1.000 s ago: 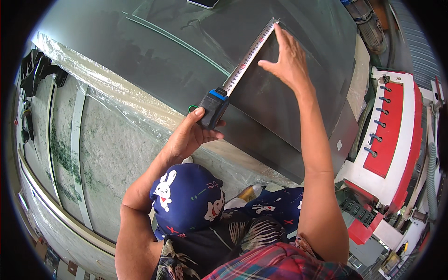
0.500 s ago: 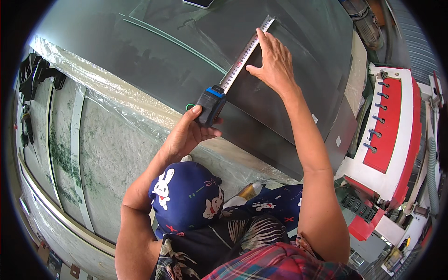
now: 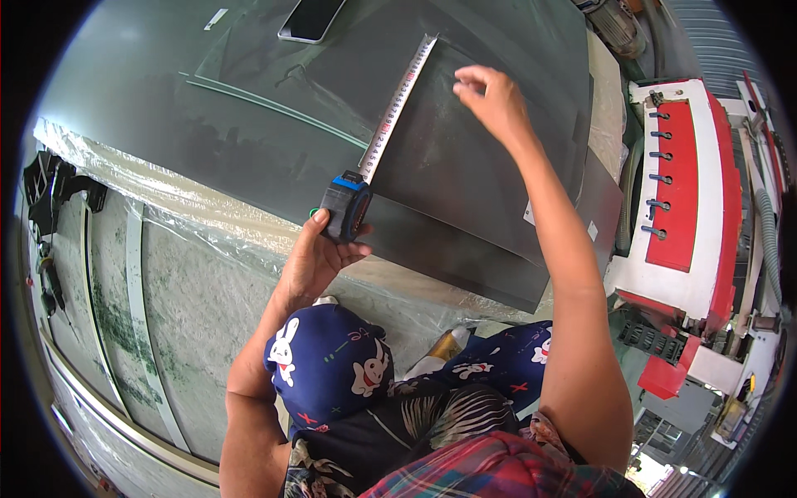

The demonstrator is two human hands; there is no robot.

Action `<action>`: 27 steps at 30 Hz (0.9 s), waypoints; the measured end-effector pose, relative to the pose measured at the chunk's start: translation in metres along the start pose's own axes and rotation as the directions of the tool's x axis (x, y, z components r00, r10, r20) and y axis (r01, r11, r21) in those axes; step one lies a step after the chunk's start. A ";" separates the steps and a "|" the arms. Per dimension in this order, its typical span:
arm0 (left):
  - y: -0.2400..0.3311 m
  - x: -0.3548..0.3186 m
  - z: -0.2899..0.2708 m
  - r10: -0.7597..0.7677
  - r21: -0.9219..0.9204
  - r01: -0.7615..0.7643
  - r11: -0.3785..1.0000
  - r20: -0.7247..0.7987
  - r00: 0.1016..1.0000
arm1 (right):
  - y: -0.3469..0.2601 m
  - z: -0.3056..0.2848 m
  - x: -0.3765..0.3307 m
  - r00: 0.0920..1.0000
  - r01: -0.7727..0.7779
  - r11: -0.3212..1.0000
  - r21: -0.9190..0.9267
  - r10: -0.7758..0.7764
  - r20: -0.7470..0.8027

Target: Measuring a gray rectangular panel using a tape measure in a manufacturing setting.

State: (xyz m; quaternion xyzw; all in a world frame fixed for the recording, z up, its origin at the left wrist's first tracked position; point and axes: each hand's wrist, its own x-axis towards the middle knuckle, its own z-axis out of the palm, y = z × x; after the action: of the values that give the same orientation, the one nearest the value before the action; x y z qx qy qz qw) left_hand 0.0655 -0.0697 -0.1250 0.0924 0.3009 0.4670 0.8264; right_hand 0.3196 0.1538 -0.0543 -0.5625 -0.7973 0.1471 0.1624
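Head view: gripping boxy black-and-blue tape measure (image 3: 342, 207) in half-closed left hand (image 3: 314, 264), with white metal blade (image 3: 397, 108) out over flat dark-grey sheet (image 3: 465, 178); holding empty, loosely curled right hand (image 3: 496, 101) near blade.

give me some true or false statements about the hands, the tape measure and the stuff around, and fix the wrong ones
1. The left hand holds the tape measure. True.
2. The blade is fully wound in. False: it is drawn out over the dark sheets.
3. The right hand shows apart from the blade. True.
4. The phone is in the right hand. False: it lies at the top of the view.
5. The red and white machine stands to the left of the sheets. False: it stands to their right.
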 end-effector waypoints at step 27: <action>0.010 0.002 0.002 0.006 -0.098 -0.003 0.995 0.032 0.999 | 0.068 0.052 0.154 0.974 -0.081 0.990 -0.114 0.103 0.202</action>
State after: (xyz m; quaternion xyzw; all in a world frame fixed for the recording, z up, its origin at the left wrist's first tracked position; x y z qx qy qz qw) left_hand 0.0604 -0.0622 -0.1203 0.0602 0.2640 0.4813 0.8337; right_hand 0.3065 0.3185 -0.1149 -0.5883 -0.7894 0.1702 0.0416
